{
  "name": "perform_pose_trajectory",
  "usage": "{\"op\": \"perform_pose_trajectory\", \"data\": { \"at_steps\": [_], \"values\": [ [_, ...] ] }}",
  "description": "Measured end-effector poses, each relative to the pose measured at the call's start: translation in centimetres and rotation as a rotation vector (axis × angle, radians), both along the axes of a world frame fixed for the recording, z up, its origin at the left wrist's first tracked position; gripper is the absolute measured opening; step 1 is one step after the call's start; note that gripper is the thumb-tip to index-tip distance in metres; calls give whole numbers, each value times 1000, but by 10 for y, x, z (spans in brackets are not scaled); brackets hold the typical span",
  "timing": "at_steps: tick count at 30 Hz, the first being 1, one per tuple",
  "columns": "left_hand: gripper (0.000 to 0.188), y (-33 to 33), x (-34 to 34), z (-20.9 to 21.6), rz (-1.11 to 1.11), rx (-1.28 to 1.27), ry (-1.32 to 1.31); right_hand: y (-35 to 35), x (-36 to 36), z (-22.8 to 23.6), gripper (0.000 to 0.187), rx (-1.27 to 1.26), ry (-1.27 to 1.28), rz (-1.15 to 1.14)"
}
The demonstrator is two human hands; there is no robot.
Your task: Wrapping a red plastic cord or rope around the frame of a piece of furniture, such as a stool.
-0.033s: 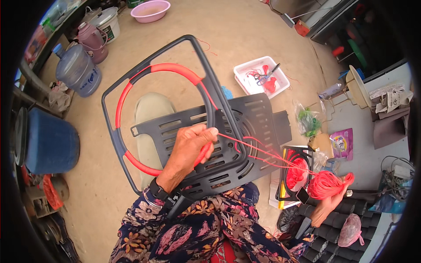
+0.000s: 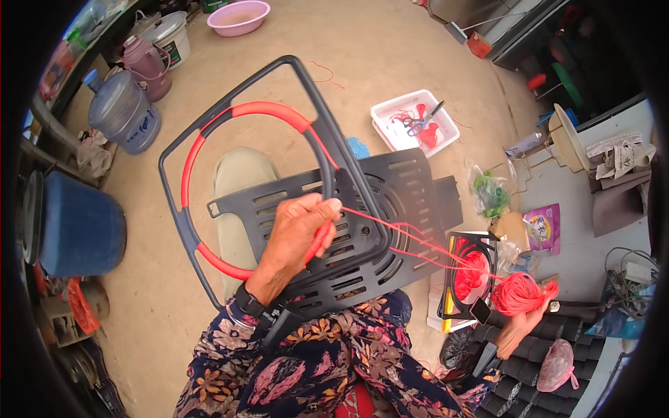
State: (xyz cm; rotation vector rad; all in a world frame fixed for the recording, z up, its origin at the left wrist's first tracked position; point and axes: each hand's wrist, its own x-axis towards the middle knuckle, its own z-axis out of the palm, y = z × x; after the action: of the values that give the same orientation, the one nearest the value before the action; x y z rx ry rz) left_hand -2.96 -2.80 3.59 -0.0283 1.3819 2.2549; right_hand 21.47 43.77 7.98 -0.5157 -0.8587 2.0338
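Note:
My left hand [image 2: 289,233] is closed round the ring of a black frame [image 2: 162,171], pinching red cord at the ring's right side. Red cord wraps several stretches of the ring [image 2: 188,167]; others are bare black. From my left fingers, strands of red cord [image 2: 421,242] stretch right to a skein of red cord [image 2: 517,294]. My right hand [image 2: 519,329] is closed on that skein, out to the right. Beneath the frame, a slotted black panel [image 2: 401,181] lies across in front of my lap, partly covered by the frame and hand.
A white tray [image 2: 382,115] holds scissors [image 2: 417,130] and red scraps. Right of the panel stands a small black frame with red cord [image 2: 471,275]. At left are a blue barrel [image 2: 83,223], a water jug [image 2: 125,115] and a pink thermos [image 2: 148,70]. A pink basin [image 2: 238,19] sits far off.
The black frame and my left hand have shifted slightly left. My right hand and the skein have moved very slightly to the right.

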Motion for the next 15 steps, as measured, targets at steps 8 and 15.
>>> {"op": "perform_pose_trajectory", "data": {
  "at_steps": [8,15],
  "values": [
    [31,6,12,1,2,-157,120,-86,-49,3,30,-60,-168,360],
    [44,15,21,3,81,-354,249,-243,-129,27,39,358,-672,896]
  ]
}}
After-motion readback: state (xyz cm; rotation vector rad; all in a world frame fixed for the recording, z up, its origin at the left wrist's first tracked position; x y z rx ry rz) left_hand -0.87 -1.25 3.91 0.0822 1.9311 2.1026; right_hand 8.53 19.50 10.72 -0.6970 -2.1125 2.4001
